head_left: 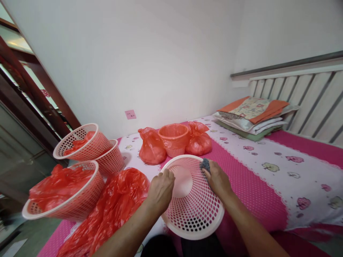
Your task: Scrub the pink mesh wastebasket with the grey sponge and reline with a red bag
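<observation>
A pink plastic mesh basket (206, 207) with a pale rim is tilted in front of me, its open side facing me. My left hand (162, 185) is closed on the left part of its rim. In my right hand (218, 178) is a bunched grey-blue cloth (205, 165), pressed to the rim on the upper right. The fingertips behind the rim are hidden. Beside my left forearm lies a crumpled heap of red plastic bag (118, 200).
On the left, pink baskets (77, 142) stand close together, some with red bags inside. Beyond my hands, an orange-lined basket (174, 137) sits between two tied red bags (152, 146) (199, 141). Folded cushions (254, 110) lie at the back right of the bed (257, 192), near a radiator (302, 103).
</observation>
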Tool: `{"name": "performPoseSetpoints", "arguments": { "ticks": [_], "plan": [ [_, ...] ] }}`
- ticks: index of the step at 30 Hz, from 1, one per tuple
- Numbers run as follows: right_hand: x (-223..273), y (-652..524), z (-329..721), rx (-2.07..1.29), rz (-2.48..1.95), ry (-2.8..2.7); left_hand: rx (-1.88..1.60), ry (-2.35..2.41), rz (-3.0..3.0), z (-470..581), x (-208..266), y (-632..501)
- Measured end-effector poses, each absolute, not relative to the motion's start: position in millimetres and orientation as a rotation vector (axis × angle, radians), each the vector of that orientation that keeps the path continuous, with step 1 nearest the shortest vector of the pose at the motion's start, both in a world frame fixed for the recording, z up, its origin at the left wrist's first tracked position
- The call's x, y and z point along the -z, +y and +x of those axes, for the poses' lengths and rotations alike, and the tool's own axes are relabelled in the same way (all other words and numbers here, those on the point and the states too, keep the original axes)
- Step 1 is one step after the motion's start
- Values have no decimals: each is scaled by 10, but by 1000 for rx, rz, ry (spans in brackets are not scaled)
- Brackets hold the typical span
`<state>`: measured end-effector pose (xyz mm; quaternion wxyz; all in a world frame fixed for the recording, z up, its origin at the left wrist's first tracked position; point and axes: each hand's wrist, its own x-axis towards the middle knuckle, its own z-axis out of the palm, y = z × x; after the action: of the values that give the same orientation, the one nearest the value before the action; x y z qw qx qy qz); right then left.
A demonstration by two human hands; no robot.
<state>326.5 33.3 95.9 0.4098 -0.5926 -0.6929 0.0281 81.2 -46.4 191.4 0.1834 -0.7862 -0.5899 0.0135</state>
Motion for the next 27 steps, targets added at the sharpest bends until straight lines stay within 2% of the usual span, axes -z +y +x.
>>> {"name": "performPoseSetpoints", "arguments": {
  "ticks": [4,7,11,17,27],
  "plan": [
    [-971,327,3258,-73,-1477,-1752,66,-1501,-2262,776,-1921,-359],
    [-999,316,3241,-94,-1448,-1768,350,-1524,-2237,724,-1957,-211],
    [-1030,290,3214,-114,-1393,-1774,757,-1808,-2393,616,-1963,30],
    [-1088,256,3225,-158,-1388,-1790,890,-1946,-2687,553,-1846,126],
    [-1123,264,3196,-251,-1348,-1817,1370,-2025,-2639,422,-1711,-24]
  ]
}}
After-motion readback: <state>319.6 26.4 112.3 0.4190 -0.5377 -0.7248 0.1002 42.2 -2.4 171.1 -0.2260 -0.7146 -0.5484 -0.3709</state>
